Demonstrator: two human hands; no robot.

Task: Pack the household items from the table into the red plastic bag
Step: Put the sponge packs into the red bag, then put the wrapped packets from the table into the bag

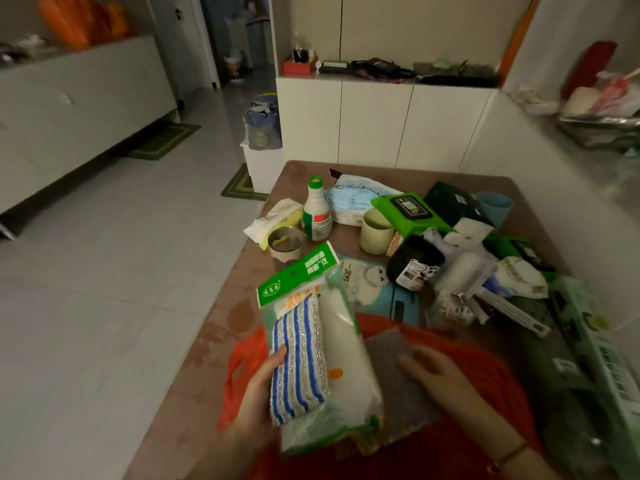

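While both hands work at the near table edge, the left hand grips a cloth pack over the red plastic bag.

Left thumb lies on the pack's blue-striped front; the other fingers are hidden behind it. Right hand rests flat, fingers extended, on a grey pad beside the pack, gripping nothing visible. Bag is mostly covered by pack, pad and forearms; its handle cutout shows at left, the near part cut off by the frame. Bag mouth cannot be made out. Beyond, on the brown table: tape roll, white bottle, pale cup, green wipes pack, blue cup. Right-side clutter is dim and overlapping, hard to identify. White cabinets stand behind.
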